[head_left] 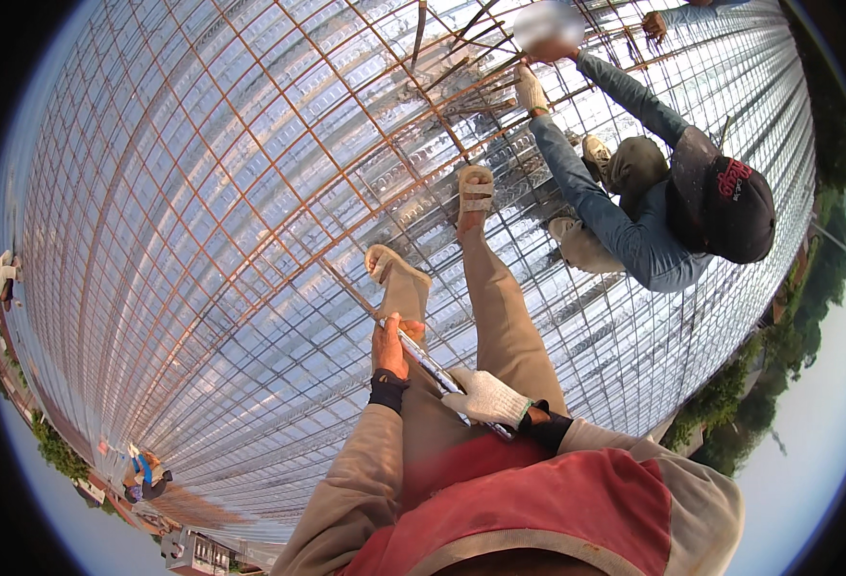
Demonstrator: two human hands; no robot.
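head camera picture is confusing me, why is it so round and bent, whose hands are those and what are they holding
There's no machine here, just a person at work. The camera sits on their head and looks down; its wide fisheye lens bends straight lines, especially near the edge. The red-and-tan top at the bottom is the wearer's own, as are the sandalled feet.

Their ungloved left hand and white-gloved right hand hold a silvery rod slanting across the lap. Beneath them, a grid of metal bars lies over shiny, ribbed sheeting. The person crouching at right, in a blue-grey shirt and dark cap, is someone else.
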